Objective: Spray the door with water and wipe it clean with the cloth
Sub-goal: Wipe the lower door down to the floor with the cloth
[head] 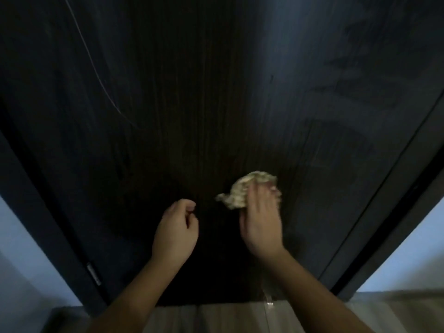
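A dark wood-grain door (192, 104) fills most of the view, with faint wet smears on its right part. My right hand (262, 217) presses a crumpled pale cloth (242, 191) against the lower middle of the door; the fingers lie over the cloth and are blurred. My left hand (176, 231) hovers just left of it, near the door, with fingers loosely curled and holding nothing. No spray bottle is in view.
The dark door frame (389, 224) runs along the right side and another along the left, with a metal hinge (94, 273) low on the left. Pale walls show at both lower corners. A light wood-look floor (216, 318) lies below the door.
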{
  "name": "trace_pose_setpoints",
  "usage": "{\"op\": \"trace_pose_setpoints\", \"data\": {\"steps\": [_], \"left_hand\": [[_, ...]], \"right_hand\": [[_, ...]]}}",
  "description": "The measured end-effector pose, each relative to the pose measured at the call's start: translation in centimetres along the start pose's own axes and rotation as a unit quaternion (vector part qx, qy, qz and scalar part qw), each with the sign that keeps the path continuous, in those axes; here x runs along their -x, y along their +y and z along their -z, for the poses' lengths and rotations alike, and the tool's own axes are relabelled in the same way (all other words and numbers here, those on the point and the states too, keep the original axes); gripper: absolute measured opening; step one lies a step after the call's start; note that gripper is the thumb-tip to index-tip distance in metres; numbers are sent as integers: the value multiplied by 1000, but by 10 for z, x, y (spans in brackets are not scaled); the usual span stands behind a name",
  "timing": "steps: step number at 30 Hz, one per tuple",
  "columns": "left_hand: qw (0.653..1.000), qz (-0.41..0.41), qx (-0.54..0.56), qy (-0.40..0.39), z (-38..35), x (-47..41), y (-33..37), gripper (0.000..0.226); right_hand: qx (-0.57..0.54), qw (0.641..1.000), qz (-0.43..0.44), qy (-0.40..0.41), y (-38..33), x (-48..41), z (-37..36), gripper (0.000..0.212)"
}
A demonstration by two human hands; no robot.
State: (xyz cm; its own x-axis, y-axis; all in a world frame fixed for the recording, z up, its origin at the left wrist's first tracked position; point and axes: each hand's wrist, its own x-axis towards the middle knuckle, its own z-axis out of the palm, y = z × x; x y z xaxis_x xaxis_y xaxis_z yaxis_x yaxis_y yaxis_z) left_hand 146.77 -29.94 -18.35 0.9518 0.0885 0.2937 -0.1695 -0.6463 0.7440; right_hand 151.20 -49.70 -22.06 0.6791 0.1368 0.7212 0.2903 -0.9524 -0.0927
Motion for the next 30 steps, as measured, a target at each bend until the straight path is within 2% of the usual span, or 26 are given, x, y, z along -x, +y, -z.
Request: {"op": "trace_pose_setpoints", "data": {"steps": [2, 4, 5, 8, 11, 13, 15, 17, 19, 21, 23, 24, 26, 28, 30], "left_hand": [[983, -100, -121, 95, 0, 4, -11, 33], [968, -125, -172, 134, -1, 2, -21, 45], [964, -131, -188, 138, -2, 1, -25, 51], [951, -138, -251, 116, -11, 2, -42, 70], [941, -143, -297, 72, -23, 8, -61, 82], [938, -138, -315, 48, -29, 10, -69, 90], [937, -133, -320, 48, -31, 9, -73, 93], [935, -132, -325, 55, -30, 6, -73, 94], [933, -134, -328, 67, -29, 3, -75, 90], [929, -138, -333, 77, -26, 1, -79, 83], [921, -145, -353, 81, -23, -1, -82, 82], [916, -150, -363, 81, -22, -1, -84, 82], [914, -158, -366, 79, -19, -1, -85, 83], [914, -168, -360, 80, -16, -2, -80, 83], [913, -184, -353, 89, -9, -6, -65, 80]], "right_hand": [[-3, 995, -65, 75, 15, -20, 14, 69], [-28, 990, -102, 88, 11, -39, 20, 72], [-22, 992, -91, 85, 4, -43, 19, 72], [52, 996, 73, 13, 5, -12, -7, 69], [123, 962, 218, -106, 44, 34, -24, 63], [139, 949, 264, -100, 59, 29, -15, 60], [125, 961, 243, -32, 54, -2, 5, 59], [105, 980, 165, 41, 42, -37, 20, 62], [90, 983, 145, 64, 31, -47, 18, 64], [122, 960, 251, 2, 32, -26, -3, 66], [173, 903, 380, -100, 43, 3, -27, 73], [198, 874, 420, -140, 49, 12, -34, 76], [218, 841, 469, -159, 52, 12, -35, 73], [210, 833, 489, -148, 49, -6, -21, 63], [198, 855, 469, -96, 45, -39, 2, 63]]}}
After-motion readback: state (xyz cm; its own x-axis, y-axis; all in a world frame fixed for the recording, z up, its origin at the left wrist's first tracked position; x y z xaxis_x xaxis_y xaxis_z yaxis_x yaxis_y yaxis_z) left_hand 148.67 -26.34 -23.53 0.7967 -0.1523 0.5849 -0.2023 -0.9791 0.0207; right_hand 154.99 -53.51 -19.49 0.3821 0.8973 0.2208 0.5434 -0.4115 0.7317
